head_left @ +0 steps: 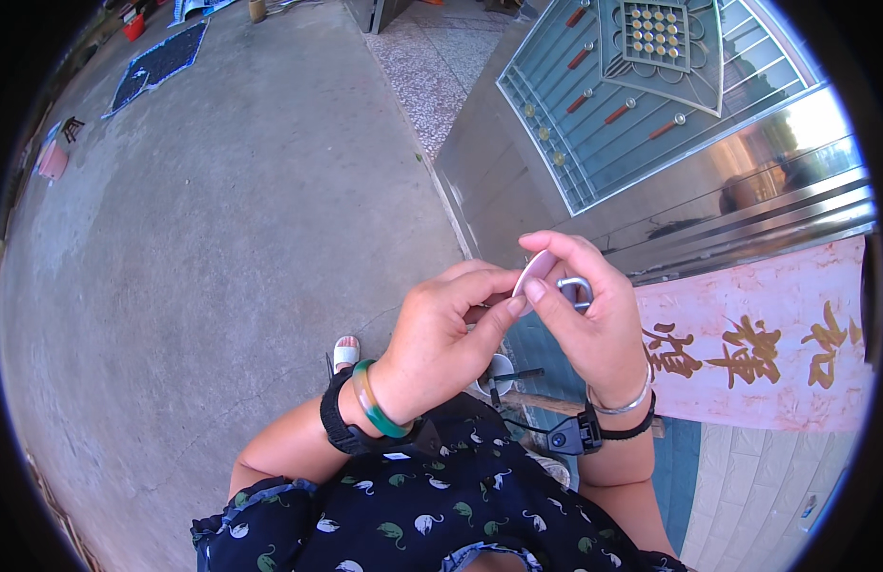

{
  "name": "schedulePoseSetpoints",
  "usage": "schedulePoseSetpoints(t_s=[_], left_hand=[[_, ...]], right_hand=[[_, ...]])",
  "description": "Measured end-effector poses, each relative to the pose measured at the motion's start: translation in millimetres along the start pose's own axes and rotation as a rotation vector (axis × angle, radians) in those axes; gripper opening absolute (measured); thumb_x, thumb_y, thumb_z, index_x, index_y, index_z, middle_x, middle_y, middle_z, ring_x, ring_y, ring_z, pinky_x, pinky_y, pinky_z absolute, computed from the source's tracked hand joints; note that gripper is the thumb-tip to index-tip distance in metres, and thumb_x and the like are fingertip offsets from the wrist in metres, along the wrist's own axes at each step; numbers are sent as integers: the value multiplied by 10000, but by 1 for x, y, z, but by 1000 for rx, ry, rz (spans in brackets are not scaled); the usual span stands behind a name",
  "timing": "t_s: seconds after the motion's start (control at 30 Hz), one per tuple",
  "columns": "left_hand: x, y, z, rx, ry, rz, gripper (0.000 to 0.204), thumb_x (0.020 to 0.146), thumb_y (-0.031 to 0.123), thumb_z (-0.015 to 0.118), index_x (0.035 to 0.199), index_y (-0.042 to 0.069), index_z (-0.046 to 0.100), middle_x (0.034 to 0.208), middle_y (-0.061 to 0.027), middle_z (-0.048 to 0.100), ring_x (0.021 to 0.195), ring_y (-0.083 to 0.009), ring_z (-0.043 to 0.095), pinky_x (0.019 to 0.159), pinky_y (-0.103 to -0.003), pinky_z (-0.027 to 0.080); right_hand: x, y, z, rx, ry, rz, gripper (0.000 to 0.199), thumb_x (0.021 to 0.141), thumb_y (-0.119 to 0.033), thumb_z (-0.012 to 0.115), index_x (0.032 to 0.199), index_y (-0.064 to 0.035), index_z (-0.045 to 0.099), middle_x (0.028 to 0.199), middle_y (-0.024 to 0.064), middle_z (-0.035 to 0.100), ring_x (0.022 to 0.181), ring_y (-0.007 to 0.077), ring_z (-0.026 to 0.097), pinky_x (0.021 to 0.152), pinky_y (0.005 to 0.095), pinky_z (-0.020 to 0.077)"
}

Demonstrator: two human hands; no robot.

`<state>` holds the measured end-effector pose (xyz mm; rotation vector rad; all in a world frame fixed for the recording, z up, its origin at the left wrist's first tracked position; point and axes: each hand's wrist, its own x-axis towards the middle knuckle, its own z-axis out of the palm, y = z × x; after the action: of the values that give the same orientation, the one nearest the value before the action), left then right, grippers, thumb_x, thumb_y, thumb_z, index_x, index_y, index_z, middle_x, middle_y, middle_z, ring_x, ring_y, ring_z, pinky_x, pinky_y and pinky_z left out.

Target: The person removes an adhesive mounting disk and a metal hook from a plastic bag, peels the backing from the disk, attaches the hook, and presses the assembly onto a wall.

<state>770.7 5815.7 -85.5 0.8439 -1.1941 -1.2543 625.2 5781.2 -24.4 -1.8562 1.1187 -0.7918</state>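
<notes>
A thin, pale pink piece with a rounded edge (534, 271) is held up nearly edge-on in front of me; its kind is not clear. My left hand (437, 329) pinches its lower left edge between thumb and fingertips. From the other side, my right hand (591, 315) grips it, thumb on its lower part and index finger curled over its top. A silver U-shaped metal loop (577, 291), like a padlock shackle, juts from within my right hand; whatever it belongs to is hidden by the fingers.
To the right stands a shiny metal door (527, 181) with a barred window, above a pink banner (747, 334) with gold writing. Below my hands are a white container (496, 372) and a wooden bar (546, 403). A dark mat (160, 65) and pink bucket (52, 160) lie far left.
</notes>
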Motion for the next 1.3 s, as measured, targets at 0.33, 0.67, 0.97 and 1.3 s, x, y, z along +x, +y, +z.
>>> schedulePoseSetpoints(t_s=[0.33,0.67,0.97,1.3], left_hand=[[-7,2,-3,-20,9,-19,182,856,-4,566,1031,-36,606,957,-84,588,871,-142,593,774,-245,496],[-12,2,-13,-128,-20,-41,197,887,-2,506,1060,-56,583,998,-97,589,928,-156,592,817,-264,492],[-12,5,-21,-198,-52,-111,220,887,11,518,1091,-56,569,997,-95,614,910,-162,610,818,-266,500],[-6,-1,-26,-454,-68,-223,237,866,-2,546,1088,-83,561,997,-140,630,907,-194,628,819,-291,526]], right_hand=[[0,-17,4,-95,-35,-18,270,798,32,554,1068,25,550,872,74,551,705,118,594,619,218,466],[5,-23,8,-209,-120,-78,296,792,59,545,1084,12,551,888,100,541,762,158,584,653,252,480],[8,-27,9,-221,-178,-81,296,788,54,525,1080,14,553,898,126,540,763,208,593,671,280,495],[26,-28,-2,-396,-374,-149,302,761,-8,488,1050,7,574,880,173,563,774,336,572,699,377,465]])
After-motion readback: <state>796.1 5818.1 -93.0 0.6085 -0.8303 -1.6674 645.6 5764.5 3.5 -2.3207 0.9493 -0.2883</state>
